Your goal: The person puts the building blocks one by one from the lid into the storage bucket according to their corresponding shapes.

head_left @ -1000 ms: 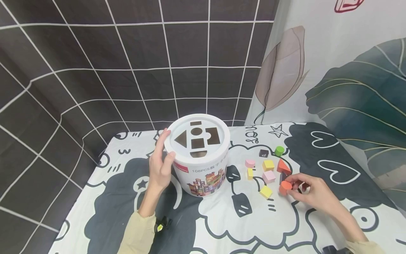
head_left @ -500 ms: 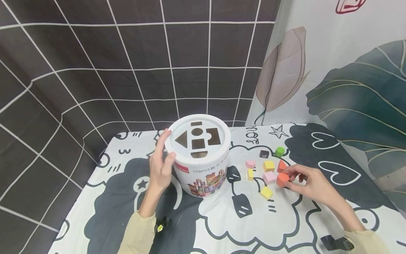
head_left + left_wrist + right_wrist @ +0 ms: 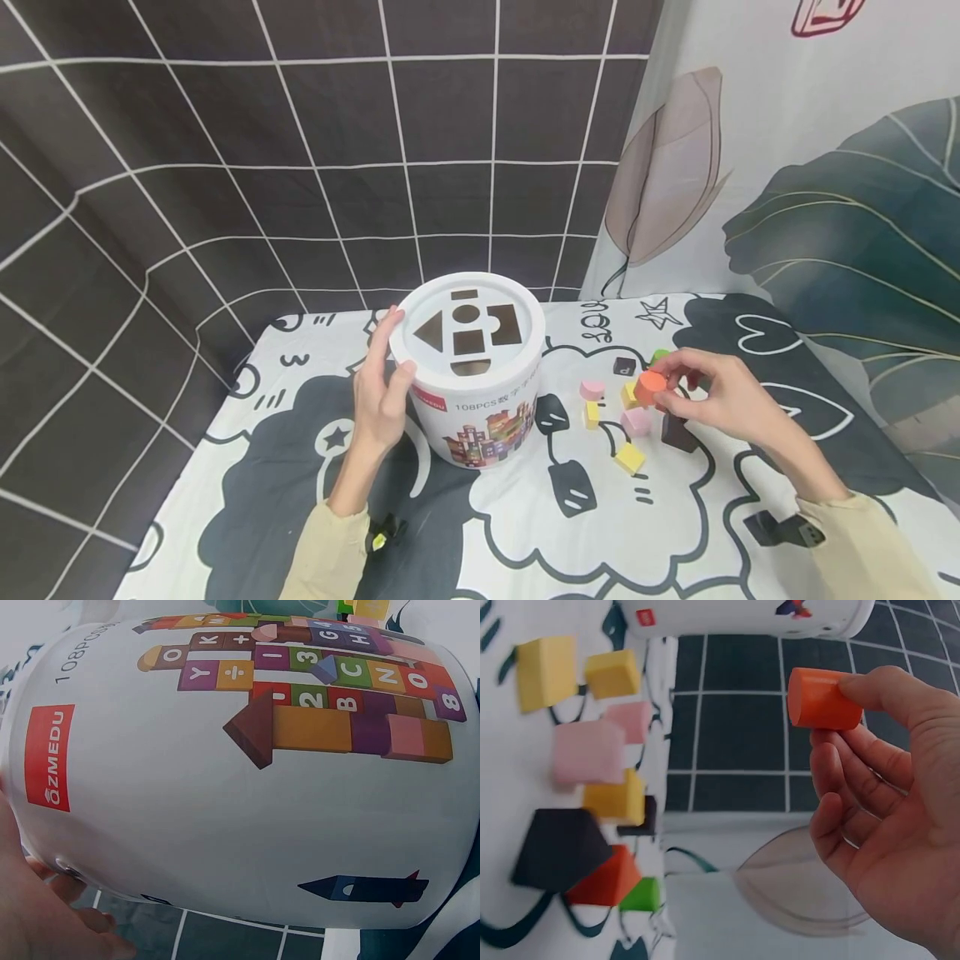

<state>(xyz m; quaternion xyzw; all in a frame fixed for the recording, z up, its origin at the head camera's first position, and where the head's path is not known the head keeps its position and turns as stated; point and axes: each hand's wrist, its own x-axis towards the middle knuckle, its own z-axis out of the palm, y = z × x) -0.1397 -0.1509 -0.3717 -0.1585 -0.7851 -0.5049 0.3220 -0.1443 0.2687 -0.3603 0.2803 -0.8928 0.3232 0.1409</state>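
Between thumb and fingers, my right hand (image 3: pixel 712 387) pinches an orange cylinder block (image 3: pixel 825 699), raised above the other blocks in the right wrist view. My left hand (image 3: pixel 381 392) rests against the left side of a white round bucket (image 3: pixel 480 417), thumb and fingertips at its lid's rim. Shaped holes, among them a circle, a triangle and a square, are cut in the lid (image 3: pixel 423 362). Below the right hand lie a black block (image 3: pixel 677 433), a pink block (image 3: pixel 636 422) and a yellow block (image 3: pixel 628 393). An orange-red block (image 3: pixel 607 876) sits beside the black one.
More loose blocks lie right of the bucket: a yellow cube (image 3: pixel 630 457), a small yellow block (image 3: pixel 592 414), a pink block (image 3: pixel 592 389), a black lettered cube (image 3: pixel 624 365) and a green cylinder (image 3: pixel 659 356). A patterned cloth (image 3: pixel 585 550) covers the table. Dark gridded fabric (image 3: pixel 442 200) hangs behind.
My right hand has lifted the orange cylinder and carried it up and leftward, uncovering the black block. The left hand has stayed on the bucket.
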